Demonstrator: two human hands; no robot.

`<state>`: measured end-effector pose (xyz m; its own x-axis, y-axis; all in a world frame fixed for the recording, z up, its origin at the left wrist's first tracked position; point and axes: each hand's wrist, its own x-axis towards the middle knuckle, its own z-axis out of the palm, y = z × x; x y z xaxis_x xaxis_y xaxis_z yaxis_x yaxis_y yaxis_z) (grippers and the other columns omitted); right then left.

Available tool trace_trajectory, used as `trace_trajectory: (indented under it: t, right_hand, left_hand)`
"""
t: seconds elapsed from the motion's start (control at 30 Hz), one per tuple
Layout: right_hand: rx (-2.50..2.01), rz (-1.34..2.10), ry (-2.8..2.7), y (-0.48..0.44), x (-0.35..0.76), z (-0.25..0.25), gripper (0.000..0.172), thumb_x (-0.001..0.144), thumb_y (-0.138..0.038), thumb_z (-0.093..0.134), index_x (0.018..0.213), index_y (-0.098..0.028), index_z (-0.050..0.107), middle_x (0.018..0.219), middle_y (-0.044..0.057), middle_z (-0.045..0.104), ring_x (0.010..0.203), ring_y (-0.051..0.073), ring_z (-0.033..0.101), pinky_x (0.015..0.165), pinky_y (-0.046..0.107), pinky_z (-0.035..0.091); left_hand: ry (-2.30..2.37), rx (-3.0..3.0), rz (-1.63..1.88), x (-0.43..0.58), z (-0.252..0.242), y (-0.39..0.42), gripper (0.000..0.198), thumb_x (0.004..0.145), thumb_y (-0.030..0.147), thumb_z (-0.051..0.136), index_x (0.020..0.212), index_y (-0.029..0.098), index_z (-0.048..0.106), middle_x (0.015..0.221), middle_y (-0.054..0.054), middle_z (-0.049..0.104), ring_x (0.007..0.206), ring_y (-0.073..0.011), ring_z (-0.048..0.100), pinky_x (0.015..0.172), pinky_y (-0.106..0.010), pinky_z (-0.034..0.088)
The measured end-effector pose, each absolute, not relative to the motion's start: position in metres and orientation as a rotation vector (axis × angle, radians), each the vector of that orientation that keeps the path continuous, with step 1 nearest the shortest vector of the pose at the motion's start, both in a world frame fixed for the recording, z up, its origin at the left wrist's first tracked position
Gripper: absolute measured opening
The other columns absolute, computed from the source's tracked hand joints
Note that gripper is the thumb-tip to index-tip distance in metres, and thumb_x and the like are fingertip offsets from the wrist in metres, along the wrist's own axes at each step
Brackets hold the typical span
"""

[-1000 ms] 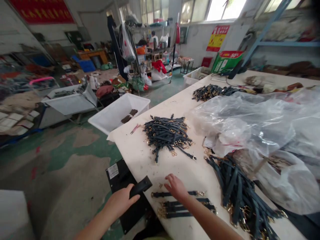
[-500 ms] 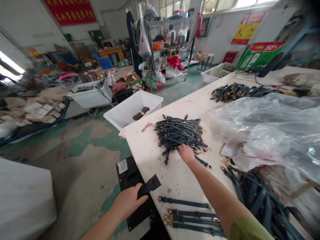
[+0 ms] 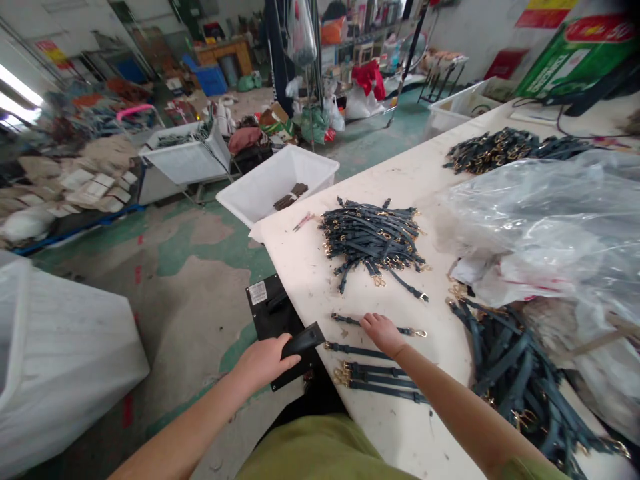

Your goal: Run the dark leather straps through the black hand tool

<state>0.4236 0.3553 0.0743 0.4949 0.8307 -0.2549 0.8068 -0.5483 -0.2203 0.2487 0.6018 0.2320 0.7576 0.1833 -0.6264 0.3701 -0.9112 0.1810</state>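
My right hand (image 3: 381, 333) is closed over the middle of a short dark blue-grey strap (image 3: 347, 320), low over the white table. A gold snap hook shows at this strap's right end and a buckle at its left. Just nearer to me lie several similar straps (image 3: 370, 351) in rows, roughly parallel. Beyond the hand is a heaped pile of straps (image 3: 370, 233) with gold hooks and buckles. At the table's left edge my left hand (image 3: 270, 359) grips a black, flat-ended, bar-shaped object (image 3: 305, 339); its exact kind is not clear.
Below the left edge sits a black panel with a label (image 3: 259, 293). Thread snips (image 3: 303, 221) lie near the far corner, beside a white bin (image 3: 280, 177). To the right are clear plastic sheeting (image 3: 540, 227), more straps (image 3: 520, 360) and a farther strap pile (image 3: 493, 150).
My right hand has come back from the pile toward me, with one strap now under its fingers beside the row. My left hand still grips the black object. The view has tilted downward.
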Motion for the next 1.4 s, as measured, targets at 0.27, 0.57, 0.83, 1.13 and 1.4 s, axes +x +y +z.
trace_trajectory:
  t: [0.27,0.57,0.83,1.13,1.4]
  right_hand:
    - [-2.582,0.464,-1.080,0.401,0.388,0.087,0.033,0.081,-0.025,0.040,0.113,-0.020,0.043,0.108,0.007,0.046,0.093,0.015,0.045,0.078,0.024,0.031]
    - [-2.503,0.731,-0.805,0.431,0.387,0.073,0.025,0.076,-0.041,0.047,0.088,-0.021,0.056,0.089,0.002,0.052,0.077,0.011,0.050,0.065,0.021,0.033]
    - [-2.619,0.616,-0.883,0.422,0.386,0.080,0.037,0.078,-0.049,0.039,0.101,-0.023,0.053,0.098,0.004,0.049,0.081,0.014,0.050,0.066,0.023,0.032]
    - [-2.492,0.651,-0.949,0.393,0.410,0.065,0.022,0.076,-0.030,0.048,0.094,-0.024,0.059,0.092,0.001,0.052,0.080,0.011,0.050,0.069,0.020,0.030]
    - [-2.465,0.696,-0.930,0.390,0.414,0.073,0.023,0.076,-0.028,0.047,0.094,-0.024,0.059,0.092,0.002,0.052,0.082,0.013,0.050,0.069,0.021,0.030]
  left_hand:
    - [0.373,2.701,-0.875,0.241,0.232,0.599,0.048,0.074,0.058,0.033,0.105,0.024,0.047,0.093,-0.006,0.062,0.084,-0.0218,0.057,0.067,-0.028,0.040]
    - [0.379,2.694,-0.911,0.237,0.233,0.592,0.049,0.073,0.059,0.034,0.104,0.024,0.048,0.091,-0.006,0.062,0.083,-0.0224,0.058,0.065,-0.028,0.041]
    - [0.374,2.734,-0.922,0.248,0.233,0.588,0.051,0.072,0.061,0.035,0.102,0.023,0.050,0.088,-0.007,0.062,0.080,-0.0219,0.058,0.064,-0.028,0.041]
    - [0.266,2.836,-0.962,0.318,0.209,0.558,0.049,0.071,0.058,0.038,0.098,0.022,0.055,0.089,-0.007,0.063,0.081,-0.0222,0.058,0.067,-0.028,0.043]
    - [0.216,2.901,-0.998,0.329,0.210,0.554,0.050,0.071,0.059,0.036,0.098,0.022,0.056,0.086,-0.007,0.064,0.078,-0.0225,0.059,0.063,-0.028,0.044]
